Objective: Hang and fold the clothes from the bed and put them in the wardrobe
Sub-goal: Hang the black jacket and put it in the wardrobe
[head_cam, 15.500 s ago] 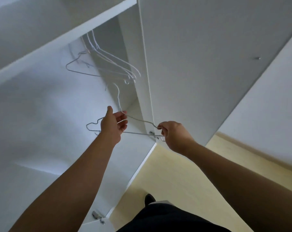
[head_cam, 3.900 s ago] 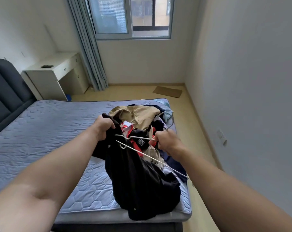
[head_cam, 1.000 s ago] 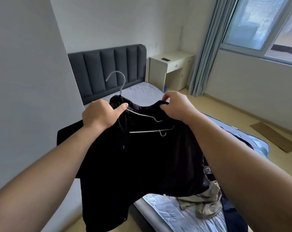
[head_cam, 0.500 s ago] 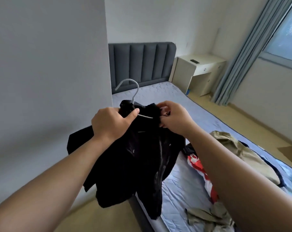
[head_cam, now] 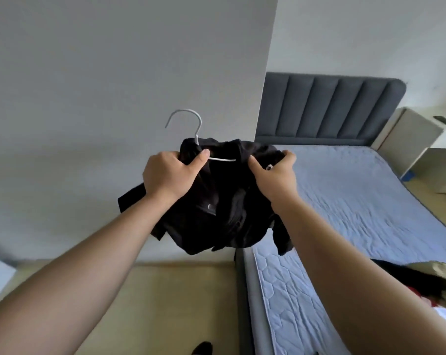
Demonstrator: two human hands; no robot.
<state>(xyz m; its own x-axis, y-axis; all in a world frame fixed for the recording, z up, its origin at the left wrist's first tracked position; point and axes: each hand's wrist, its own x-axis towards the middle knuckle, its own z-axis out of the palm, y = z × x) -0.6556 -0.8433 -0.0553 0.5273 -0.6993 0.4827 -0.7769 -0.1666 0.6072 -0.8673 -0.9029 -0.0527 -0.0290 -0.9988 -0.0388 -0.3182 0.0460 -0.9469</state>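
Observation:
A black shirt (head_cam: 224,211) hangs on a white wire hanger (head_cam: 190,124), held up in the air at chest height. My left hand (head_cam: 169,176) grips the shirt's left shoulder with the thumb on the hanger wire. My right hand (head_cam: 274,174) grips the right shoulder of the shirt. The hanger's hook sticks up above the collar. The bed (head_cam: 344,201) with a pale blue mattress lies to the right, and a heap of other clothes (head_cam: 439,285) shows at its near right edge. The wardrobe is out of view.
A grey wall (head_cam: 114,85) fills the left and ends at a corner beside the dark padded headboard (head_cam: 327,108). A pale bedside cabinet (head_cam: 426,149) stands at the far right. Beige floor (head_cam: 178,303) runs between the wall and the bed.
The view has swung further left, away from the window and towards the wall. Both hands have spread apart along the shirt's shoulders, and the shirt sits more fully on the hanger.

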